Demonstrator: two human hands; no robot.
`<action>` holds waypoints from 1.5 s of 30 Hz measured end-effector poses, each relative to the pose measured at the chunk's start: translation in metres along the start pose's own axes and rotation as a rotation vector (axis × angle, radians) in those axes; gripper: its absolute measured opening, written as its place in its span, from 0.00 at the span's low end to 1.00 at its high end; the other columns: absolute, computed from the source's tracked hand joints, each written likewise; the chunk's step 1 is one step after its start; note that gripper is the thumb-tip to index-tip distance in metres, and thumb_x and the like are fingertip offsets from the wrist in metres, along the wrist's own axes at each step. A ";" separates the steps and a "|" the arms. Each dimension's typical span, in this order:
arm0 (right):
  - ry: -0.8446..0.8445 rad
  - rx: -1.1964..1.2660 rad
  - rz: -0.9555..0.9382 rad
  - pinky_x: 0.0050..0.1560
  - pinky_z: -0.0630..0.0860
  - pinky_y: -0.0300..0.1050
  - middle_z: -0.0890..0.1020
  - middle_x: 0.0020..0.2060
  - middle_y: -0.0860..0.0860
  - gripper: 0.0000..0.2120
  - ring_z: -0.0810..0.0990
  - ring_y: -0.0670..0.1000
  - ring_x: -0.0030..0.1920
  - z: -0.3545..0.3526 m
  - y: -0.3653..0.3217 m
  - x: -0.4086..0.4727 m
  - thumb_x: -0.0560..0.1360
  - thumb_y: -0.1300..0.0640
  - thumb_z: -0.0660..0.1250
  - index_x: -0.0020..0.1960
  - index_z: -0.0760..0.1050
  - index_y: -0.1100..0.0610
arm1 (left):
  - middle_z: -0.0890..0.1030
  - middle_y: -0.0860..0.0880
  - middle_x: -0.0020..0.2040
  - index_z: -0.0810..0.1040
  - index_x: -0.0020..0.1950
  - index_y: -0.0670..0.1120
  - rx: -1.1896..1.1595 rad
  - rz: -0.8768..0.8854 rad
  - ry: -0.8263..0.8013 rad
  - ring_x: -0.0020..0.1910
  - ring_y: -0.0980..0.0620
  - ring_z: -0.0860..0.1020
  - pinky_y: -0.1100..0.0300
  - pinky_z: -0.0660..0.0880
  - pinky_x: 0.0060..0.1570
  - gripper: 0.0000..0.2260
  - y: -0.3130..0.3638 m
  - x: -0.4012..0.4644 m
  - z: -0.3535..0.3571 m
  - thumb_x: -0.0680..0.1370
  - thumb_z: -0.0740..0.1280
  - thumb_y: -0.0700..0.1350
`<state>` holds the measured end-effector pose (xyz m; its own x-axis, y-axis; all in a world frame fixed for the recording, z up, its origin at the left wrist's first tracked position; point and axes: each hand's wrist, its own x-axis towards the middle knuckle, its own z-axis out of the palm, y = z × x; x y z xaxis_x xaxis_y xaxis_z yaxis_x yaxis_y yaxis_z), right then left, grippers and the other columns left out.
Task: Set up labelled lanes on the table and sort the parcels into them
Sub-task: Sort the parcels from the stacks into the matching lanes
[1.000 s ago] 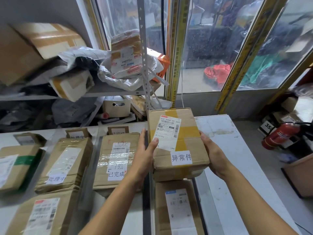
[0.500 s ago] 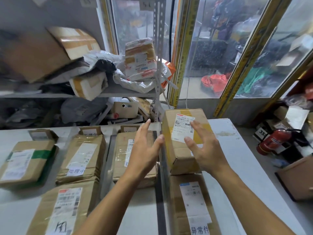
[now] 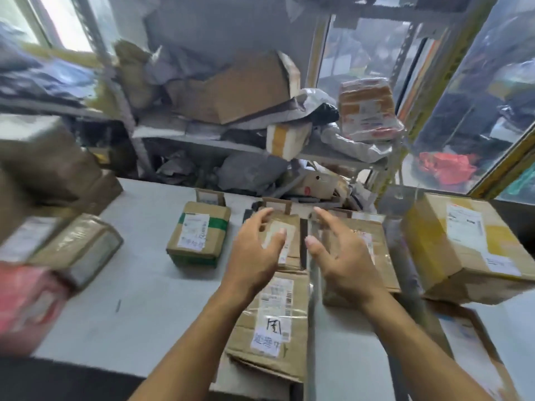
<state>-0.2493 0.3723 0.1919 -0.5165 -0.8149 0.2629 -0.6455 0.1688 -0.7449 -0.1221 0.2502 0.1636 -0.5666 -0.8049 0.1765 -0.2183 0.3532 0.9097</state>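
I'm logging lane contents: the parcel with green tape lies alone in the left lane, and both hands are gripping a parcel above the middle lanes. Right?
Not quite. The head view shows the left hand and right hand open and holding nothing, fingers spread above the middle parcels. The parcel with green tape does lie alone in the left lane.

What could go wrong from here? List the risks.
1. Both hands, left and right, are empty and swinging left over the parcels; the view is blurred, so a fast reach could knock the green-taped box out of its lane.
2. The pile at the table's left edge looks crowded near the edge; pulling one parcel may tip others off.
3. The lane strip is thin, so parcels pushed against it could shift it.
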 end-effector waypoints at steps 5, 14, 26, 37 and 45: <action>-0.126 0.047 -0.049 0.60 0.68 0.32 0.75 0.67 0.44 0.24 0.72 0.38 0.63 0.065 -0.034 0.015 0.80 0.50 0.66 0.75 0.67 0.49 | 0.78 0.60 0.57 0.75 0.64 0.57 0.034 -0.126 0.090 0.57 0.61 0.76 0.63 0.76 0.54 0.12 -0.032 -0.007 -0.071 0.81 0.64 0.52; -0.429 0.208 -0.082 0.55 0.73 0.32 0.77 0.60 0.42 0.20 0.76 0.35 0.55 0.184 -0.079 0.044 0.80 0.50 0.66 0.71 0.69 0.47 | 0.79 0.66 0.51 0.76 0.56 0.60 0.150 -0.320 0.335 0.51 0.72 0.75 0.75 0.70 0.47 0.07 -0.098 -0.046 -0.193 0.80 0.66 0.49; -0.584 0.116 0.070 0.51 0.73 0.34 0.78 0.60 0.40 0.21 0.76 0.32 0.50 0.372 -0.145 0.089 0.80 0.45 0.64 0.72 0.67 0.44 | 0.78 0.54 0.60 0.77 0.64 0.53 0.325 -0.510 0.350 0.58 0.54 0.76 0.63 0.71 0.49 0.16 -0.246 0.017 -0.339 0.76 0.70 0.51; -0.518 0.016 0.344 0.49 0.73 0.37 0.78 0.61 0.42 0.21 0.78 0.40 0.52 0.428 -0.149 0.110 0.81 0.45 0.63 0.73 0.68 0.46 | 0.63 0.36 0.74 0.52 0.79 0.57 0.883 -0.600 -0.177 0.69 0.34 0.66 0.43 0.67 0.67 0.41 -0.345 0.106 -0.366 0.71 0.71 0.60; -0.433 0.104 0.451 0.44 0.72 0.32 0.78 0.60 0.42 0.20 0.76 0.36 0.51 0.427 -0.134 0.109 0.81 0.46 0.64 0.71 0.69 0.46 | 0.79 0.46 0.64 0.63 0.77 0.55 0.082 -0.604 -0.029 0.59 0.46 0.80 0.47 0.76 0.61 0.36 -0.330 0.117 -0.386 0.72 0.76 0.50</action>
<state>0.0215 0.0244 0.0583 -0.4369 -0.8301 -0.3466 -0.3482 0.5113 -0.7857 0.1902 -0.1443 0.0293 -0.3450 -0.8612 -0.3732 -0.5676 -0.1253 0.8137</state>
